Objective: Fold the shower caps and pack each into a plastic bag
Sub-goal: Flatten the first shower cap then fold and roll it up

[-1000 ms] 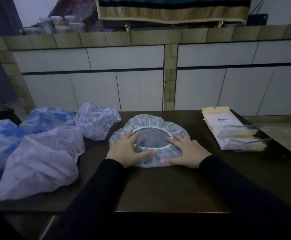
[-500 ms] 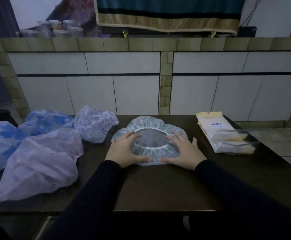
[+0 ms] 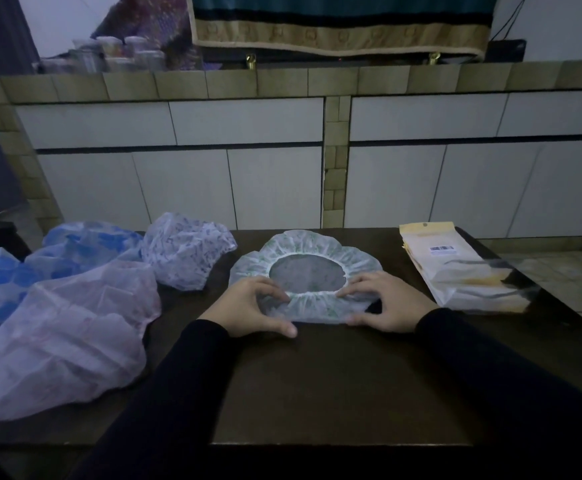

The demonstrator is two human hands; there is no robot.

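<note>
A white shower cap with a green print (image 3: 305,245) lies flat on the dark table (image 3: 334,386), its elastic opening facing up. My left hand (image 3: 248,308) pinches the cap's near rim at the left, fingers curled on the elastic edge and thumb underneath. At the right of that rim, my right hand (image 3: 384,303) pinches it the same way. A stack of clear plastic bags with yellow headers (image 3: 455,268) lies to the right of the cap, apart from both hands.
Several loose shower caps are heaped on the left: a pale pink one (image 3: 71,337), blue-flowered ones (image 3: 75,251) and a purple-printed one (image 3: 185,251). A tiled counter wall (image 3: 334,161) rises just behind the table. The table's front edge is near me.
Both hands have slid back from lying flat on the cap's sides to its near rim. Their fingers have curled and now pinch that edge.
</note>
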